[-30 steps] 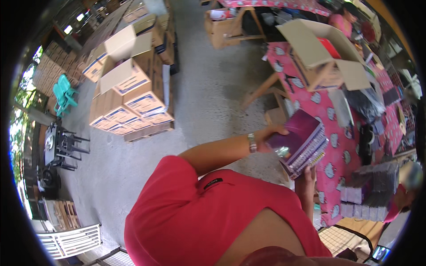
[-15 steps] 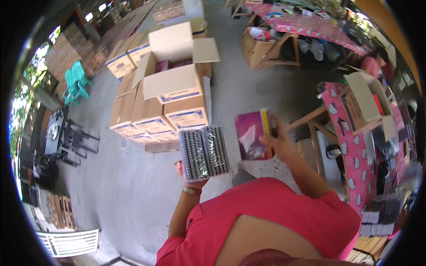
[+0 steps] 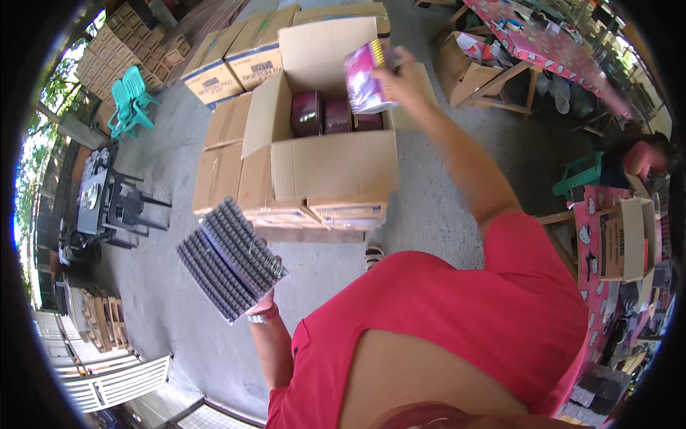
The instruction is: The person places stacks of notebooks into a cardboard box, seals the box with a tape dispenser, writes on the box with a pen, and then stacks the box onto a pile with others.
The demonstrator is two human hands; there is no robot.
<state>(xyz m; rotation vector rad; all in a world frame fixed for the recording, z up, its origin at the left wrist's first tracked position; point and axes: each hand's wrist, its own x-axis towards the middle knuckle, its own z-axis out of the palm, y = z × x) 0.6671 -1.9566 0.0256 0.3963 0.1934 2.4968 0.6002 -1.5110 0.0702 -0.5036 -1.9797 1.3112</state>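
Note:
My left hand (image 3: pixel 263 300) holds up a flat grey pack of ribbed rows (image 3: pixel 229 259), low and to the left of my red shirt. My right hand (image 3: pixel 401 77) is stretched forward over an open cardboard box (image 3: pixel 334 168) and grips a purple packet with a yellow edge (image 3: pixel 363 68). Inside that box stand dark maroon packets (image 3: pixel 323 114) side by side. The box sits on top of a stack of shut cartons (image 3: pixel 230 168) on the concrete floor.
More cartons (image 3: pixel 227 68) are stacked behind the open box. Teal plastic chairs (image 3: pixel 131 99) stand at the left, dark chairs (image 3: pixel 114 207) below them. A table with a pink patterned cloth (image 3: pixel 550 44) is at the upper right, a seated person (image 3: pixel 647 161) and another boxed table (image 3: pixel 620 239) at the right.
I have turned from the pink table toward the carton stack. The purple packet moved forward over the open box in my right hand; the grey pack stayed low in my left.

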